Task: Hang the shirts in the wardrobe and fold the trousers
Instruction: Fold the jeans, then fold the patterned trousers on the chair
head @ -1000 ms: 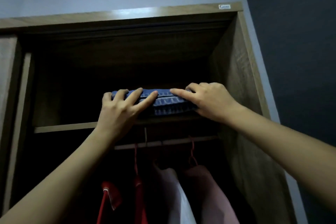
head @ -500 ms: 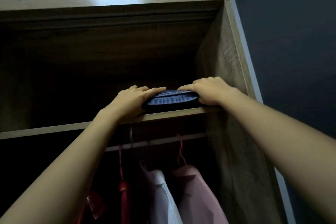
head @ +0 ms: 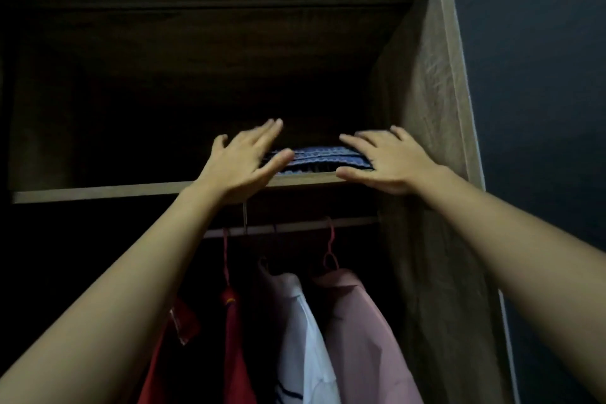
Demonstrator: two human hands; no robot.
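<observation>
Mid-frame, left hand point(head: 239, 164) and right hand point(head: 387, 164), fingers spread, flank folded trousers point(head: 314, 157) on the wooden shelf point(head: 98, 192); dark wall point(head: 541, 75) fills the right.

A home bedroom: wooden wardrobe point(head: 423, 82), shirts point(head: 357, 331) on a hanging rail point(head: 295, 226)

A wooden shelf point(head: 98, 192) runs across the upper part of the wardrobe point(head: 423, 108). Its pale front edge shows clearly, while the space above it is dark. The folded trousers point(head: 323, 157), blue with a light pattern, lie flat on the shelf's right end, just behind the front edge and near the right side wall. Farther left, the shelf's top is too dark to read. Below the shelf, a rail point(head: 295, 227) carries hangers point(head: 330, 249) with a red shirt point(head: 236, 354), a white shirt point(head: 305, 338) and a pink shirt point(head: 364, 338).
</observation>
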